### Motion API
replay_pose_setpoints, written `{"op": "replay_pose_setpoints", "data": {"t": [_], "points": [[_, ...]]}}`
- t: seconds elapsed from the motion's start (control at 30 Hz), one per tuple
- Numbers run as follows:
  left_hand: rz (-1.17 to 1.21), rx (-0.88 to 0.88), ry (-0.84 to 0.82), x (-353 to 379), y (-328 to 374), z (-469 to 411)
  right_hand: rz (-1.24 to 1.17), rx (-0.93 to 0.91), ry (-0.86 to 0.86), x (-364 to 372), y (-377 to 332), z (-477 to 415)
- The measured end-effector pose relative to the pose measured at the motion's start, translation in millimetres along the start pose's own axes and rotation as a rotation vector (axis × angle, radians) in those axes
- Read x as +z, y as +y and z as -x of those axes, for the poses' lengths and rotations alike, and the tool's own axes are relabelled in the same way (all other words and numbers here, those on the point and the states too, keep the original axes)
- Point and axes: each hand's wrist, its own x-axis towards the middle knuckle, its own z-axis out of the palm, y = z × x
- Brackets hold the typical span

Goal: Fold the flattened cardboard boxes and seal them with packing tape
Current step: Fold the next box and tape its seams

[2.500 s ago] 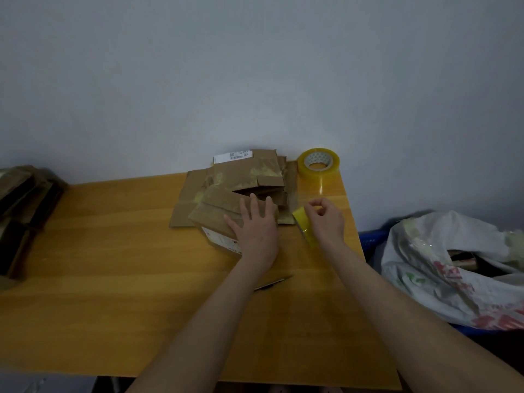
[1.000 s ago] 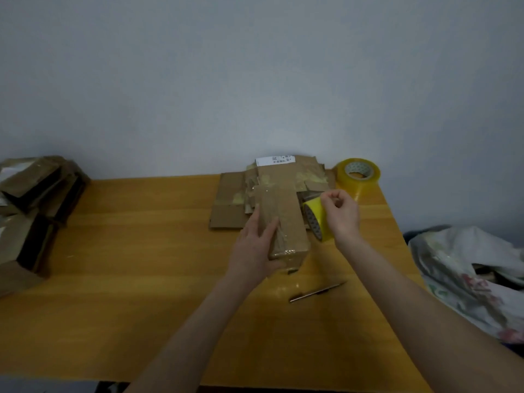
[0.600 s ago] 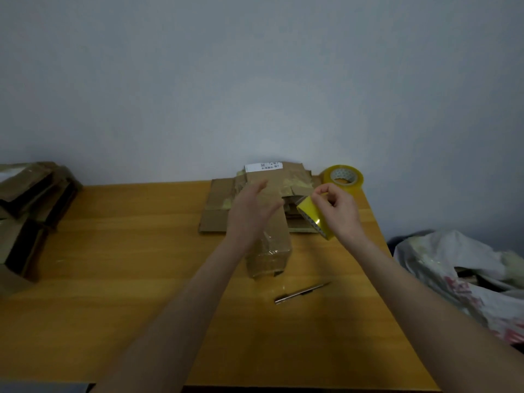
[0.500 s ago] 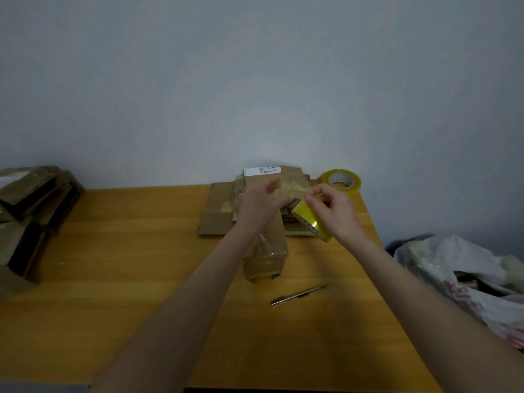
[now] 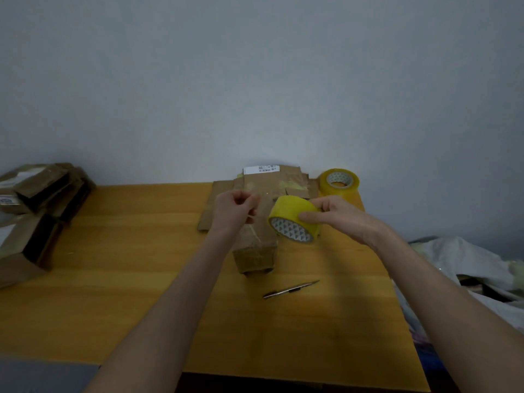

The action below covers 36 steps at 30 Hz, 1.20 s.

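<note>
A small folded cardboard box [image 5: 255, 251] stands on the wooden table [image 5: 141, 279], its near end facing me. Above its far end, my right hand [image 5: 337, 217] grips a yellow roll of packing tape [image 5: 295, 218]. My left hand [image 5: 235, 209] is curled just left of the roll and pinches what looks like the clear tape end; the strip itself is hard to make out. Behind the hands lies a pile of flattened cardboard boxes [image 5: 283, 180] with a white label on top.
A second tape roll [image 5: 339, 181] sits at the table's far right corner. A slim metal knife [image 5: 290, 289] lies in front of the box. Several folded boxes [image 5: 37, 205] are heaped at the far left. A white plastic bag [image 5: 467, 265] lies right of the table.
My left hand left the box top, rose to the roll and closed at the tape end. My right hand turned the roll so its patterned core faces me.
</note>
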Motion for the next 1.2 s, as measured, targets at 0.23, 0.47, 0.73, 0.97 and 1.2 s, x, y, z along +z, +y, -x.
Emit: {"op": "replay_pose_setpoints", "data": {"t": [0.23,0.47,0.73,0.97,1.2], "points": [[0.017,-0.073,0.143,-28.7,-23.7,20.0,0.384,-0.051,0.144,7.8,5.6,-6.0],[-0.061,-0.062,0.201,-51.2,-40.7,33.8,0.422,-0.054,0.015,8.8,-0.6,4.4],[-0.162,-0.065,0.279,-49.6,-69.6,54.5,0.808,0.069,0.136,23.2,24.7,4.5],[-0.17,-0.135,0.316,-47.4,-89.6,54.8,0.727,0.052,0.185,43.3,43.4,3.7],[-0.2,-0.156,0.313,-42.0,-104.1,44.7,0.807,0.099,0.304,57.8,53.3,-12.1]]}}
